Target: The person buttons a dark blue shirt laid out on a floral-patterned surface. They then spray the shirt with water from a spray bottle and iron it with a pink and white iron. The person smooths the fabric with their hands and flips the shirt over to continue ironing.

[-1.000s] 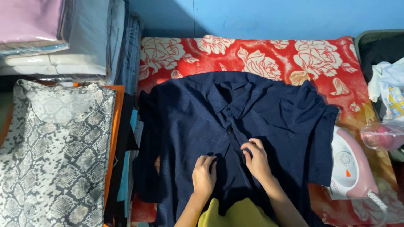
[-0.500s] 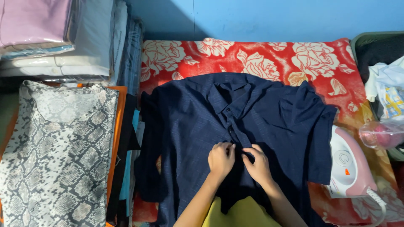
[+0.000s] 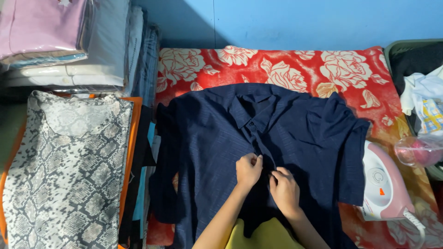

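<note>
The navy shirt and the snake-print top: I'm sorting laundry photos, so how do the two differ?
The navy shirt is plain dark blue; the snake-print top is grey and white with a scale pattern. The navy shirt lies spread on the red floral cloth with its collar showing, while the snake-print top sits on a stack of clothes beside it. The left hand and right hand pinch the navy shirt's front; nobody touches the snake-print top. Both lie flat.

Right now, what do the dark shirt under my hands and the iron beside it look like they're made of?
The navy shirt looks like thin matte woven cloth, perhaps cotton: it creases softly and shows faint stripes. The iron appears to be smooth glossy plastic, pink and white, catching light. Both hands pinch the shirt's front placket.
</note>
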